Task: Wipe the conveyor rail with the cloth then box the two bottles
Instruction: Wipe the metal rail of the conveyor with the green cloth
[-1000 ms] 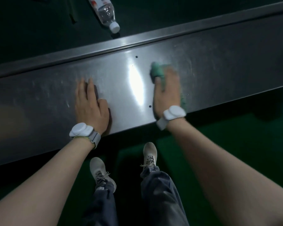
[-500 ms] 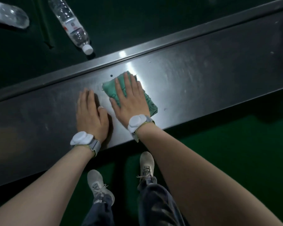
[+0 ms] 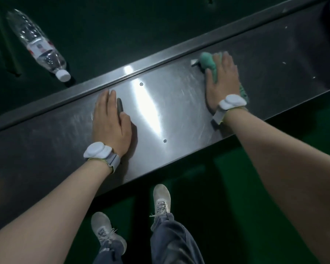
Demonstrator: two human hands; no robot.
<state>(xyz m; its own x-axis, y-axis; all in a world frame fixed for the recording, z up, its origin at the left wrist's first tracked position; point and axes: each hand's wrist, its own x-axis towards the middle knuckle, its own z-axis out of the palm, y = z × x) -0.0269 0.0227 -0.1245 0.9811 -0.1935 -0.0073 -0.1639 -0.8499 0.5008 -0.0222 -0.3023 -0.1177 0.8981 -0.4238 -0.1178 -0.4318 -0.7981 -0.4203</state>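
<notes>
A long steel conveyor rail [image 3: 171, 111] runs across the view from lower left to upper right. My right hand [image 3: 222, 80] presses flat on a green cloth [image 3: 208, 60] on the rail's right part, near its far edge. My left hand [image 3: 111, 122] lies flat on the rail at the centre left, fingers together, holding nothing. A clear plastic bottle [image 3: 38, 44] with a white cap lies on the dark green belt beyond the rail at the upper left. The second bottle and the box are out of view.
The dark green conveyor belt [image 3: 131, 21] lies beyond the rail. Below the rail's near edge is a green floor [image 3: 236, 178] with my two shoes [image 3: 161, 199]. White bands sit on both wrists.
My right hand has slid the cloth to the right along the rail, away from my left hand. The left hand has stayed in place. The view has shifted, so only one bottle shows.
</notes>
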